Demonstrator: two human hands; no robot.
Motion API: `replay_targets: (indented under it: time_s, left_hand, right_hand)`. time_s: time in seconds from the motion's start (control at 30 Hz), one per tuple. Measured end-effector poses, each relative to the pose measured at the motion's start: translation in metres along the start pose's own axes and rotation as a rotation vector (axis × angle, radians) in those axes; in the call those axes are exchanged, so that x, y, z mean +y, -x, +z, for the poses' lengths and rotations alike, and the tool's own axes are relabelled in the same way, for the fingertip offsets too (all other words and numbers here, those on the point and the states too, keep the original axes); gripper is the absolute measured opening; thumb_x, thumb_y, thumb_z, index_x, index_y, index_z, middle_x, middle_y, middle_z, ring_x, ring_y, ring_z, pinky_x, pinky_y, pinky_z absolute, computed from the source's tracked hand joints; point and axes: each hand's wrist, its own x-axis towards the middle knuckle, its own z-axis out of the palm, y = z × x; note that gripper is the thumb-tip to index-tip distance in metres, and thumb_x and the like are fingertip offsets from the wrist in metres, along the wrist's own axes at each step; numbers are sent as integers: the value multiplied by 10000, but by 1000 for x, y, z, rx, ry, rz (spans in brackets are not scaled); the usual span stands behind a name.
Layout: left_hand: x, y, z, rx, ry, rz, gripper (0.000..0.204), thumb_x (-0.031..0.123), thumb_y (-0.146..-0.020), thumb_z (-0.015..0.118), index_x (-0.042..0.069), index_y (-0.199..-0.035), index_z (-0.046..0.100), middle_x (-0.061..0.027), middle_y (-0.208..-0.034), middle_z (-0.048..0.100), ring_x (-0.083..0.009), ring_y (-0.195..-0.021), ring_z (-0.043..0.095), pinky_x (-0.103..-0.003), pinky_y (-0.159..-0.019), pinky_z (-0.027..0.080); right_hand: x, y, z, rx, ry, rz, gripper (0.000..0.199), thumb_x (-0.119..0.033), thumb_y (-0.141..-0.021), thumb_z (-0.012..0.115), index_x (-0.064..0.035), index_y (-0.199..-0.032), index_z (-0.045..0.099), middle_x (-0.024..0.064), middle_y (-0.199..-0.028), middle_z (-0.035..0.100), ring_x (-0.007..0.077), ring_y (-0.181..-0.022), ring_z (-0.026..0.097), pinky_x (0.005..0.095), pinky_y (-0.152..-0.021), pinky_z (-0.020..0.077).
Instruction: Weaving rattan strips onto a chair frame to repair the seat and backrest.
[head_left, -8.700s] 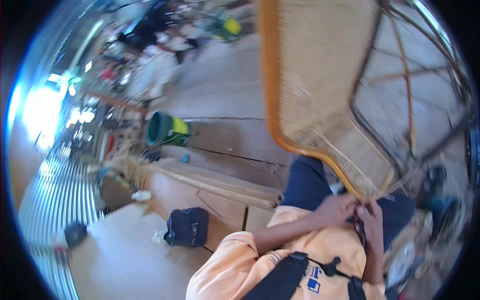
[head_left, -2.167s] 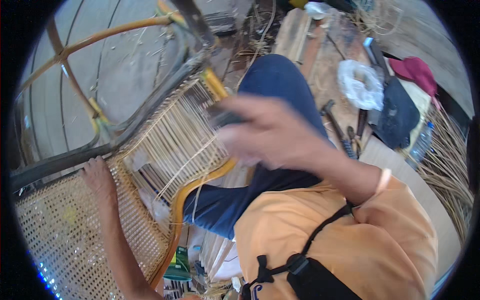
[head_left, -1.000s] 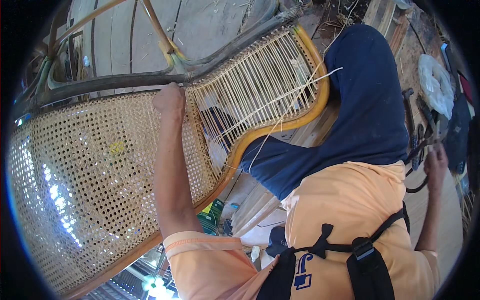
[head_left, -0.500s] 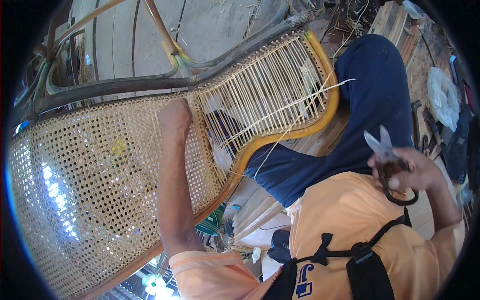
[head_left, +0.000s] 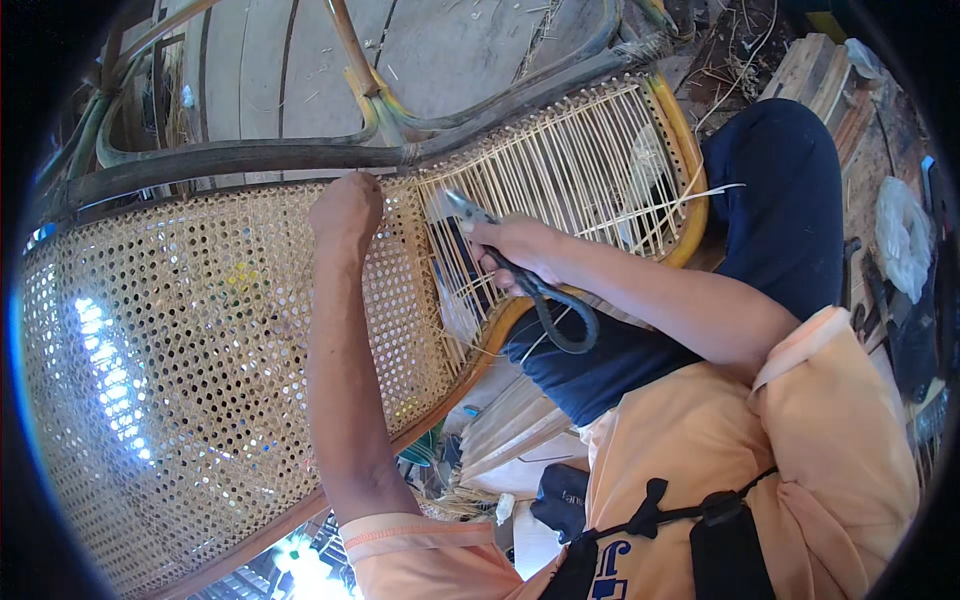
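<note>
A curved rattan chair frame (head_left: 686, 150) carries finished woven cane webbing (head_left: 230, 370) on the left. On the right part, bare parallel cane strands (head_left: 565, 155) are strung across, with a few crossing strands near the far end. My left hand (head_left: 347, 210) is closed at the upper edge of the webbing, by the dark pole; whatever its fingers hold is hidden. Dark-handled scissors (head_left: 534, 284) are gripped in my right hand (head_left: 518, 246), above the strung strands. Their blades point up and left, toward the border between webbing and strands.
Dark bent poles (head_left: 240, 163) run along the chair's far side, over a plank floor (head_left: 440, 50). My bent knee (head_left: 785, 170) is at the right. Beyond it are a clear plastic bag (head_left: 902, 235) and wood strips (head_left: 812, 75). A green container (head_left: 420, 448) sits below the frame.
My right hand has brought the scissors from the far right, over my lap, left to the strung strands. My left hand remains at the webbing's upper edge. The view has shifted slightly.
</note>
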Motion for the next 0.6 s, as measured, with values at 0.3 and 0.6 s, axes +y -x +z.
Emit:
replay_targets:
  time_s: [0.3, 0.6]
  left_hand:
    - [-3, -28, 8, -22, 244, 67, 244, 231, -752, 519, 68, -856, 667, -196, -864, 639, -366, -845, 616, -444, -738, 476]
    - [-5, -23, 2, -94, 246, 15, 254, 231, -751, 514, 69, -869, 670, -206, -897, 632, -372, -872, 608, -433, -759, 478]
  right_hand:
    - [12, -66, 17, -171, -150, 42, 463, -509, -916, 389, -82, -787, 512, 22, -627, 514, 164, -476, 517, 316, -432, 422]
    - [-8, -87, 33, -167, -255, 32, 533, -546, -907, 376, -48, -800, 535, 70, -692, 566, 206, -597, 582, 363, -564, 513]
